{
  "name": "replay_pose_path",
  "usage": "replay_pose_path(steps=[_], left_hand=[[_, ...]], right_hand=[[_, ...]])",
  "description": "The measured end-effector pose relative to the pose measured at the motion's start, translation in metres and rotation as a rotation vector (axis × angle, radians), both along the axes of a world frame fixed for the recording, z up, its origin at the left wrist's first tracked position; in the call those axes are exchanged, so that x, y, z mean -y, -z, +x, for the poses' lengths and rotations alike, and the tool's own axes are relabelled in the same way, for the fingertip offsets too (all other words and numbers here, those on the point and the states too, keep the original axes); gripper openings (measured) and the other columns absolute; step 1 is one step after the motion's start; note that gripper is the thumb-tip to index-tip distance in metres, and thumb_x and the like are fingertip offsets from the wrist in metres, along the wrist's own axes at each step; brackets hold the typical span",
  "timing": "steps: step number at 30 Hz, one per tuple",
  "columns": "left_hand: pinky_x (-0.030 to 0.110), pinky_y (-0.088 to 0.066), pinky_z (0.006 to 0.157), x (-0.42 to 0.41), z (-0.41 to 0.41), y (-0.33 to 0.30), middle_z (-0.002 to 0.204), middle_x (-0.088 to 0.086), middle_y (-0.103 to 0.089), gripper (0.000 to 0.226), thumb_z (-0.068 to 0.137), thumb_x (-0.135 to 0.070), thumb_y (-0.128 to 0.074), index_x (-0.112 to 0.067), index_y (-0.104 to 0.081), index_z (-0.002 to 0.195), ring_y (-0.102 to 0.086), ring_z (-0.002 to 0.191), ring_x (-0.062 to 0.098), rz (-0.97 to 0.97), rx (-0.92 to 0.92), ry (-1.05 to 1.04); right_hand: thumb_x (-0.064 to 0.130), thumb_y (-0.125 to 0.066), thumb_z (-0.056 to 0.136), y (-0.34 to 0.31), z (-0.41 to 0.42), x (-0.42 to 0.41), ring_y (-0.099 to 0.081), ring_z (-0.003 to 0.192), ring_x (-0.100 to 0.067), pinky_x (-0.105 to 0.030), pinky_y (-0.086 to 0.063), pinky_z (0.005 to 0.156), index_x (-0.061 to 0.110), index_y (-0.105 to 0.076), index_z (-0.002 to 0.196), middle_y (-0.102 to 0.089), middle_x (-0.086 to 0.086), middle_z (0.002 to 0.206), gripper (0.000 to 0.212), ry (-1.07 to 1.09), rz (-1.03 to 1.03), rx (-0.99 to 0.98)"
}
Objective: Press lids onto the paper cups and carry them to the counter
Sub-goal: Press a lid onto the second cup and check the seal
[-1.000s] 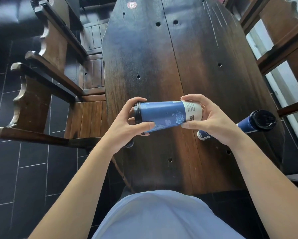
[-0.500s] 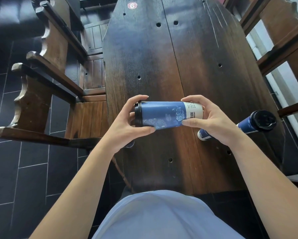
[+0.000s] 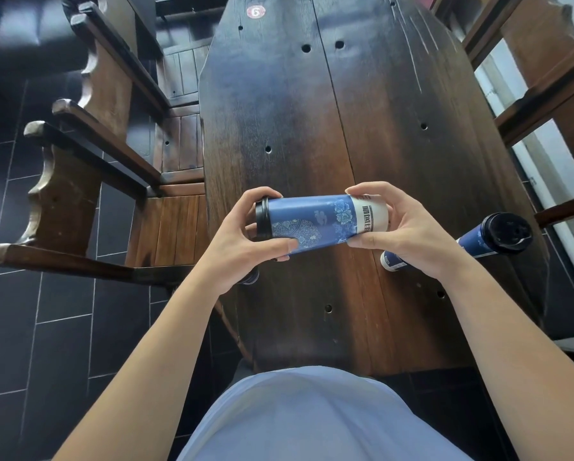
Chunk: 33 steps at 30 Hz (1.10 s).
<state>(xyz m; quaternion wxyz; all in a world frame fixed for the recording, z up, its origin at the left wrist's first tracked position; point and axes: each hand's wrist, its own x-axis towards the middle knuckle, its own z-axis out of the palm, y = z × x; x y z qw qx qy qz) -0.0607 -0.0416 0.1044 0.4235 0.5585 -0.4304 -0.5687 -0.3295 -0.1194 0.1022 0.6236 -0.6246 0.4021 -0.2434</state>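
head view: a blue paper cup with a white flower pattern lies sideways in the air above the near part of a dark wooden table, held at both ends. its black lid is on the mouth and points to 9 o'clock; its white base band with black print points to 3 o'clock. the left hand grips the lid end, fingers curled over the top of the rim and the thumb pressed along the underside of the cup wall. the right hand grips the base end, fingers arched over the white band and the thumb under it.

at about 4 o'clock from the held cup, a second blue cup stands on the table close to its right edge, partly hidden behind the right hand, with a black lid already on it. a small dark blue object shows just under the left wrist at the table's left edge; what it is cannot be told.

at 12 o'clock, at the far end of the table, sits a round red sticker marked 6. wooden chairs stand at 9 to 10 o'clock on dark floor tiles, and more wooden framing runs along 2 o'clock. a light blue garment fills 6 o'clock.
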Motion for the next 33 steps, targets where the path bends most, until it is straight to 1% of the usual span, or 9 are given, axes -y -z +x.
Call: replay_pose_path(steps=[3, 5, 8, 12, 15, 18, 26, 30, 33], left_hand=[[0.055, -0.064, 0.082, -0.0002, 0.0009, 0.0001, 0.123, 0.007, -0.060, 0.066, 0.073, -0.009, -0.086, -0.029, -0.057, 0.128, -0.070, 0.104, 0.027, 0.013, 0.006, 0.010], [0.050, -0.063, 0.088, -0.0005, 0.0012, 0.0004, 0.120, -0.004, -0.063, 0.071, 0.072, -0.009, -0.086, -0.032, -0.056, 0.133, -0.068, 0.106, 0.019, -0.003, 0.026, 0.016], [0.038, -0.059, 0.092, 0.0004, 0.0004, 0.0002, 0.120, -0.014, -0.064, 0.078, 0.072, -0.006, -0.085, -0.036, -0.053, 0.137, -0.066, 0.108, 0.012, -0.036, 0.046, 0.032], [0.034, -0.057, 0.091, 0.0015, 0.0003, -0.0021, 0.123, -0.008, -0.064, 0.076, 0.072, -0.004, -0.084, -0.034, -0.056, 0.135, -0.066, 0.105, 0.011, -0.055, 0.037, 0.032], [0.030, -0.055, 0.083, 0.0024, -0.0016, -0.0029, 0.110, -0.010, -0.066, 0.066, 0.070, -0.007, -0.085, -0.028, -0.059, 0.127, -0.065, 0.095, 0.010, -0.055, 0.042, 0.014], [0.028, -0.054, 0.078, 0.0028, -0.0030, -0.0016, 0.104, -0.009, -0.065, 0.063, 0.067, -0.017, -0.087, -0.029, -0.060, 0.122, -0.063, 0.090, 0.012, -0.043, 0.028, -0.014], [0.046, -0.063, 0.069, 0.0023, -0.0005, -0.0003, 0.114, 0.007, -0.060, 0.053, 0.076, -0.016, -0.082, -0.027, -0.056, 0.121, -0.067, 0.095, 0.024, 0.023, -0.020, -0.015], [0.043, -0.063, 0.077, 0.0015, 0.0007, 0.0000, 0.115, 0.002, -0.060, 0.061, 0.072, -0.027, -0.083, -0.034, -0.054, 0.125, -0.066, 0.100, 0.023, 0.061, -0.021, 0.011], [0.035, -0.058, 0.088, -0.0003, 0.0013, 0.0005, 0.113, -0.002, -0.063, 0.074, 0.072, -0.016, -0.085, -0.037, -0.050, 0.134, -0.065, 0.099, 0.016, 0.012, 0.007, 0.026]], right_hand=[[0.013, -0.082, 0.077, -0.0009, -0.0002, -0.0001, -0.060, 0.120, -0.018, -0.026, -0.060, 0.082, 0.024, -0.057, 0.129, -0.060, 0.008, 0.123, 0.058, -0.009, -0.013, -0.007], [0.019, -0.081, 0.076, -0.0019, 0.0007, -0.0010, -0.061, 0.118, -0.016, -0.024, -0.060, 0.079, 0.026, -0.057, 0.126, -0.060, 0.012, 0.119, 0.057, -0.006, -0.006, -0.007], [0.015, -0.079, 0.079, -0.0018, 0.0016, -0.0020, -0.063, 0.114, -0.009, -0.020, -0.058, 0.075, 0.024, -0.056, 0.126, -0.059, 0.011, 0.117, 0.053, 0.030, 0.013, -0.001], [0.021, -0.077, 0.079, -0.0039, 0.0019, -0.0022, -0.064, 0.107, -0.003, -0.018, -0.057, 0.073, 0.027, -0.056, 0.125, -0.059, 0.013, 0.112, 0.050, 0.035, 0.053, 0.006], [0.024, -0.084, 0.078, -0.0038, 0.0014, -0.0021, -0.065, 0.107, -0.004, -0.018, -0.058, 0.073, 0.031, -0.056, 0.124, -0.060, 0.021, 0.107, 0.054, 0.019, 0.069, 0.008], [0.020, -0.086, 0.075, -0.0035, 0.0020, -0.0024, -0.064, 0.112, -0.008, -0.020, -0.058, 0.075, 0.029, -0.054, 0.129, -0.058, 0.012, 0.118, 0.064, 0.046, 0.039, 0.017], [0.000, -0.080, 0.080, -0.0007, -0.0013, -0.0005, -0.060, 0.119, -0.013, -0.024, -0.059, 0.081, 0.024, -0.056, 0.131, -0.061, 0.007, 0.123, 0.061, -0.029, 0.022, 0.017], [-0.001, -0.079, 0.081, 0.0009, -0.0029, -0.0001, -0.060, 0.121, -0.012, -0.025, -0.059, 0.081, 0.024, -0.057, 0.128, -0.061, 0.005, 0.124, 0.058, -0.030, 0.042, 0.031], [0.004, -0.082, 0.081, 0.0033, -0.0039, -0.0014, -0.060, 0.121, -0.015, -0.026, -0.060, 0.081, 0.025, -0.057, 0.129, -0.060, 0.005, 0.124, 0.058, -0.024, 0.061, 0.014]])
